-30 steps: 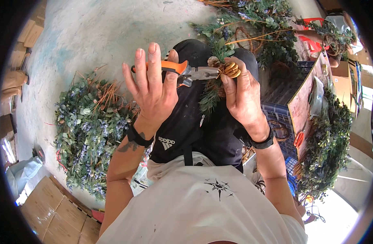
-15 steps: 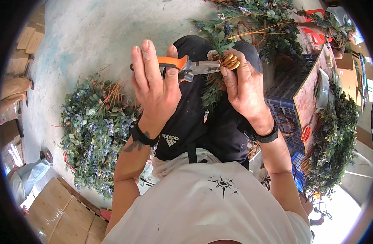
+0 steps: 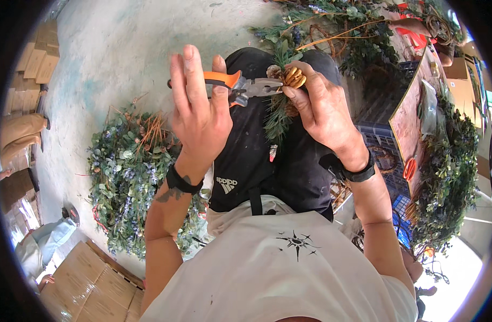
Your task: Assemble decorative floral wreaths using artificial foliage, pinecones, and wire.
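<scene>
In my left hand point(image 3: 200, 121) are pliers point(image 3: 259, 87) with orange and black handles, gripped low between fingers and thumb while other fingers point up. The jaw tips reach the base of a small cluster of rounded golden-brown pieces point(image 3: 295, 78). My right hand point(image 3: 329, 110) pinches this cluster between thumb and fingertips. Behind it are a pale brown pinecone point(image 3: 274, 71) and a green pine sprig point(image 3: 279, 121), above my black-trousered knees. Whether the jaws have closed on a wire or stem is too small to tell.
A heap of greenery with bluish flowers point(image 3: 130, 180) lies on the floor at left. More foliage point(image 3: 364, 48) is at far right. A board point(image 3: 410, 115) on blue crates point(image 3: 383, 142) holds red-handled scissors point(image 3: 410, 169). Cardboard boxes point(image 3: 85, 287) stand lower left. Another person's arm point(image 3: 412, 26) shows top right.
Both hands, with the pliers and the golden-brown cluster, have shifted slightly left together. Their grips look the same. The whole view has turned a little.
</scene>
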Demonstrator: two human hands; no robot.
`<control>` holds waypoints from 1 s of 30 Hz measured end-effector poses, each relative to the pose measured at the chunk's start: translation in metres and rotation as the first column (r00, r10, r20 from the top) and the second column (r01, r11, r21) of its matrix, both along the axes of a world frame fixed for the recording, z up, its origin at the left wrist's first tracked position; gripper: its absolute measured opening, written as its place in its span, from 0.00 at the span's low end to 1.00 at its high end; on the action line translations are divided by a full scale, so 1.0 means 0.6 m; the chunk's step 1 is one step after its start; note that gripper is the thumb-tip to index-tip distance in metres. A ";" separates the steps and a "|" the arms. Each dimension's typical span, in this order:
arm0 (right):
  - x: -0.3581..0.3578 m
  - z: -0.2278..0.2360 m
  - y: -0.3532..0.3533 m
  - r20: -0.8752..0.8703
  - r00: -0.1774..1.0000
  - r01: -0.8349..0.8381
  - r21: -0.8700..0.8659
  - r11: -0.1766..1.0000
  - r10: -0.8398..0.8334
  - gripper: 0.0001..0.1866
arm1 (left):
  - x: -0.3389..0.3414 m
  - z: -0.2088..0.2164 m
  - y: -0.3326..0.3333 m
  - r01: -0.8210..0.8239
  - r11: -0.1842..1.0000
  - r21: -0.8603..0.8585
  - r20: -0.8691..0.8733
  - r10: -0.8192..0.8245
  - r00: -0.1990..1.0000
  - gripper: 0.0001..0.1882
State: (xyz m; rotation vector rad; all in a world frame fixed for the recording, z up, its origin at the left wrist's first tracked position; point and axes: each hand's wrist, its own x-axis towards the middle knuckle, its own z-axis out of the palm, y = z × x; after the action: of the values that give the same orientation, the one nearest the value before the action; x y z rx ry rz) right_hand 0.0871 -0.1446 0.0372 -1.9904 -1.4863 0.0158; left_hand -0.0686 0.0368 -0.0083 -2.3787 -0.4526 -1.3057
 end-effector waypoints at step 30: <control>0.013 -0.011 -0.002 0.004 0.997 -0.076 0.050 0.996 0.076 0.26 | 0.035 0.017 -0.083 0.642 0.216 -0.735 0.554 -0.355 0.753 0.10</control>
State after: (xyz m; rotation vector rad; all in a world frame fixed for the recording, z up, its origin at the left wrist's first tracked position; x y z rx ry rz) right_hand 0.0950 -0.1459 0.0306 -1.8945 -1.5479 0.0087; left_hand -0.0476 -0.0128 0.0017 -3.5103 -0.5838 -2.1112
